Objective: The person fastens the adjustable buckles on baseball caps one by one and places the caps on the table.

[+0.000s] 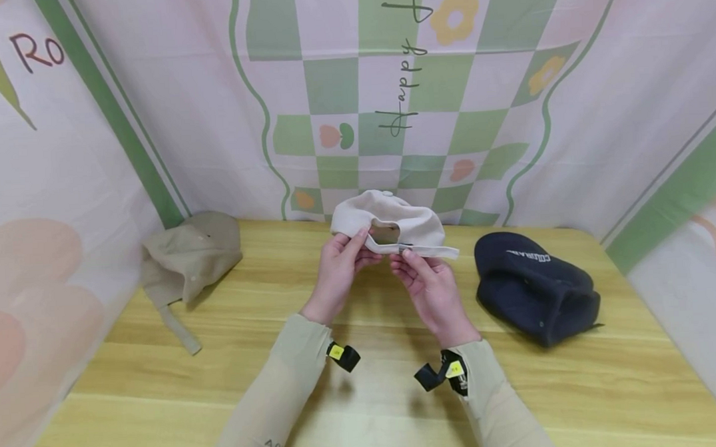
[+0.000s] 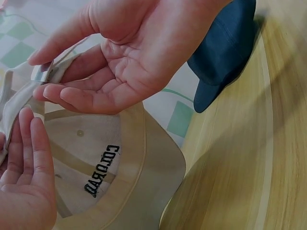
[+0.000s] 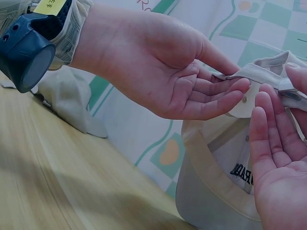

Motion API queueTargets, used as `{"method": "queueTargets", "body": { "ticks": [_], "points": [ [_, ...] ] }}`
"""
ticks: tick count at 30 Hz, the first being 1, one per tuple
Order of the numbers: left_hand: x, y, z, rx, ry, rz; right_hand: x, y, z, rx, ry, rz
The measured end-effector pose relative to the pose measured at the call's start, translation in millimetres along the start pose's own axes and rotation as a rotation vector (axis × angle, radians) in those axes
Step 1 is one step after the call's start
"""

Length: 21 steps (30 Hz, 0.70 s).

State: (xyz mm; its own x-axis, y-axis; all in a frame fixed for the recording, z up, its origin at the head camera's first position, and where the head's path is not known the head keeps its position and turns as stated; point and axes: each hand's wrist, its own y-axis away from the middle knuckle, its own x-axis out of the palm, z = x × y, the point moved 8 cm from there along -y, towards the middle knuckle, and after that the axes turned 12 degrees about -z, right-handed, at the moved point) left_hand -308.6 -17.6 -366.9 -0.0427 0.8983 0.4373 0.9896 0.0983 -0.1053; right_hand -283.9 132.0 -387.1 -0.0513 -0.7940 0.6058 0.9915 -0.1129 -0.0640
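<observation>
A light beige baseball cap (image 1: 408, 220) is held up over the table, its back opening and adjustable strap (image 1: 446, 251) towards me. My left hand (image 1: 338, 268) pinches the strap's left part, thumb on top and fingers beneath. On the right, my right hand (image 1: 431, 292) pinches the strap at its metal buckle (image 2: 42, 72). The strap's loose end sticks out past the right fingertips. In the left wrist view, dark embroidered lettering (image 2: 102, 171) shows through the inside of the crown, and the brim (image 2: 160, 160) points away from the hands.
A khaki cap (image 1: 200, 257) with its strap hanging loose lies on the left of the wooden table (image 1: 233, 382). A navy cap (image 1: 535, 289) with white lettering lies on the right. Behind the table hangs a patterned cloth (image 1: 334, 84).
</observation>
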Motion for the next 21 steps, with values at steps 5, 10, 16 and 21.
{"method": "queueTargets", "body": {
  "ticks": [5,10,16,21],
  "points": [
    [-0.5,-0.4,0.5,0.001,0.000,0.002,-0.4,-0.1,-0.2,0.000,0.004,-0.008],
    [-1.5,-1.1,1.9,0.004,-0.009,0.000,-3.0,-1.4,1.2,-0.025,0.043,-0.036],
    [-2.0,-1.7,2.9,0.010,-0.013,0.006,-5.0,-2.6,2.3,-0.037,0.077,-0.060],
    [-1.0,-0.6,1.4,0.011,-0.011,0.018,-5.5,-3.1,2.2,-0.019,0.063,-0.070]
  ]
}}
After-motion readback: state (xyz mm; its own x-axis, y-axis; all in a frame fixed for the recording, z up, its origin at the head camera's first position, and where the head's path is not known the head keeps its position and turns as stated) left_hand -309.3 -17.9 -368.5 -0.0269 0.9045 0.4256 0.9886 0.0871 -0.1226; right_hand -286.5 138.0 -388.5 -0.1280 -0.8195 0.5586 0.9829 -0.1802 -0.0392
